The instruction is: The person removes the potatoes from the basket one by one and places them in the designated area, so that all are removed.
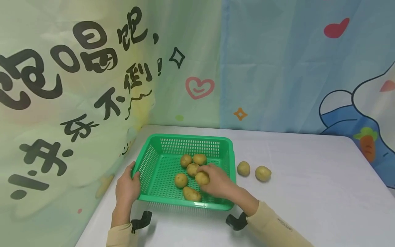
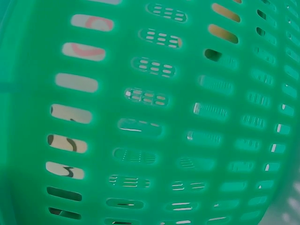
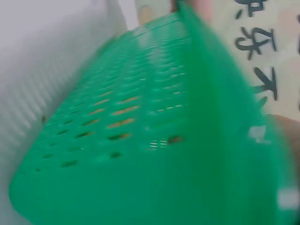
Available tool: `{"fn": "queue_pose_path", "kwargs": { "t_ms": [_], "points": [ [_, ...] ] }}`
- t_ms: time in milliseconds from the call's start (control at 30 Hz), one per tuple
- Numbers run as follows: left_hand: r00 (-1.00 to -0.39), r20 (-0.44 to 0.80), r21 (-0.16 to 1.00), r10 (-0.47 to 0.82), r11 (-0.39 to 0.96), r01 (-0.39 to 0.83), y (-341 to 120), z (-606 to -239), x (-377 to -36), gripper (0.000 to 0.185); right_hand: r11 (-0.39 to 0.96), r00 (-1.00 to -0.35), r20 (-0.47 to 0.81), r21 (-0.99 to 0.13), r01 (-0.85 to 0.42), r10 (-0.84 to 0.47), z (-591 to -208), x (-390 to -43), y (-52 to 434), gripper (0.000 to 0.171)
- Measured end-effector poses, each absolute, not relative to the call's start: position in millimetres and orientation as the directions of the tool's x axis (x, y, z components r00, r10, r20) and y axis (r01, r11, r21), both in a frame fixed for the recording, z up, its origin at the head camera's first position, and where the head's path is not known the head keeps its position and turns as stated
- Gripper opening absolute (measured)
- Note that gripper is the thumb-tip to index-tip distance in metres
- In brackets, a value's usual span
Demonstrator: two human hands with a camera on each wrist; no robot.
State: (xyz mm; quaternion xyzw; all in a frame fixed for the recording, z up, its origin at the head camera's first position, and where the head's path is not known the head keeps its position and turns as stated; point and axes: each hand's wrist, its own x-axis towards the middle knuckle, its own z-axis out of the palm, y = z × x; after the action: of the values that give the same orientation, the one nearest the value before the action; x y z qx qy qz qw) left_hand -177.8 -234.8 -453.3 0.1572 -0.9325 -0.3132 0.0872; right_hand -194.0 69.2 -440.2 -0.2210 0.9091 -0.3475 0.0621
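Right wrist view blurred; green basket fills both wrist views, potatoes hidden; forearms cut off by head view's bottom edge.

- A white table fills the lower part of the head view.
- Two potatoes lie on it just right of a green basket: the nearer potato close by the basket's wall, the farther potato just beside it, the two apart.
- A pale green backdrop hangs at the left and rear, printed with large black characters, a pink heart, a black diamond outline and an orange star.
- A blue backdrop hangs at the right, bearing a red heart, a white cartoon figure and a small carrot.
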Motion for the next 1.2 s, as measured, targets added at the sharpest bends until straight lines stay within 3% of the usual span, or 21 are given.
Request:
{"fn": "queue_pose_path", "kwargs": {
  "t_ms": [367,733,1200],
  "points": [
    [-0.936,0.068,0.607,-0.346,0.759,-0.237,-235,-452,-176,0.046,0.519,-0.939,0.128,-0.806,-0.286,-0.318,-422,-186,107,0.051],
    [-0.94,0.07,0.611,-0.333,0.759,-0.224,-235,-453,-176,0.046,0.395,-0.965,0.211,-0.882,-0.257,-0.158,-428,-179,155,0.055],
    [-0.937,0.061,0.612,-0.344,0.754,-0.237,-234,-452,-177,0.046,0.548,-0.993,0.109,-0.834,-0.067,0.043,-477,-158,216,0.058]
  ]
}}
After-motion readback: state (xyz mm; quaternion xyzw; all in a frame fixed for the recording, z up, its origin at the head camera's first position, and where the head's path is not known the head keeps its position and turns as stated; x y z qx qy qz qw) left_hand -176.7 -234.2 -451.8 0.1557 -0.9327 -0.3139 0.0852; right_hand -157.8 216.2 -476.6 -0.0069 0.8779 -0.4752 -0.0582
